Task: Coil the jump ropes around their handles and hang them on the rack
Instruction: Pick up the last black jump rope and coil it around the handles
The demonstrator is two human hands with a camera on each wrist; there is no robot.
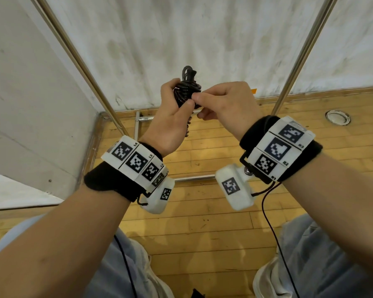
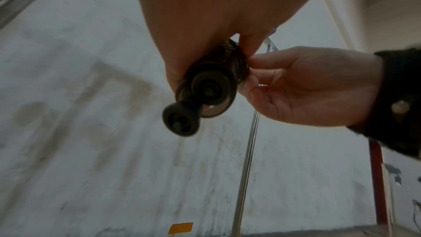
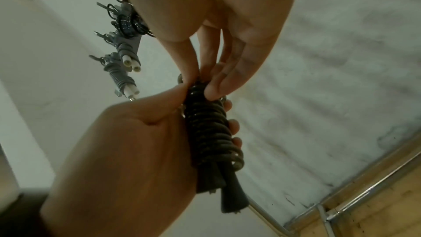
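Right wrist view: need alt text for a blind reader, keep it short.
A left hand grips a black jump rope coiled around its handles, while the right hand pinches the coil's top end with its fingertips. Behind, up left, grey coiled ropes with white handle ends hang in a row; a metal rack frame and wooden floor show at lower right.

Wooden plank floor [image 1: 202, 222]; metal rack base bars [image 1: 194, 178] on it

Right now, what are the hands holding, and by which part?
The left hand grips the coiled black jump rope around its wrapped handles; the right hand pinches a coil near the top.
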